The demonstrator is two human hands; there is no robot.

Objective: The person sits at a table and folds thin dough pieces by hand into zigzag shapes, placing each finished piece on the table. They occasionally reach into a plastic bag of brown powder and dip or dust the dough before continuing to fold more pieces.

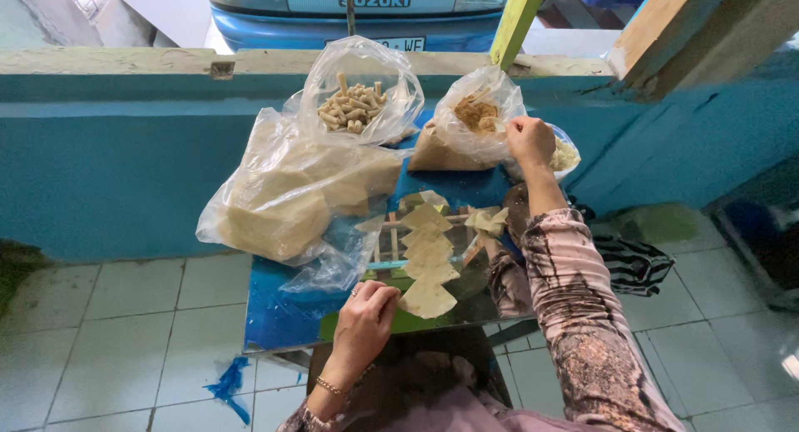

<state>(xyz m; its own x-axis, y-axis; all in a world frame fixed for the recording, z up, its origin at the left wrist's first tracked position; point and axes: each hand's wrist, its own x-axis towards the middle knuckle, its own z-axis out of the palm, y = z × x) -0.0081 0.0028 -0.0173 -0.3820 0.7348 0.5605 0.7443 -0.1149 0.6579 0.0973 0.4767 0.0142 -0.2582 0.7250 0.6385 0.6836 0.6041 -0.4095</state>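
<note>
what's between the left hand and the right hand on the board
In the head view, a row of pale triangular wrappers lies on the blue board between the left hand and the right hand.

Soft, even daylight is coming in from the open side ahead, casting faint shadows; plastic bags [333, 149] are glinting, and wide-angle distortion is bending the edges.

Thin pale triangular wrappers [428, 257] lie flat in an overlapping row on the counter. An open clear bag of brown filling [474, 120] sits upright beyond them.
</note>
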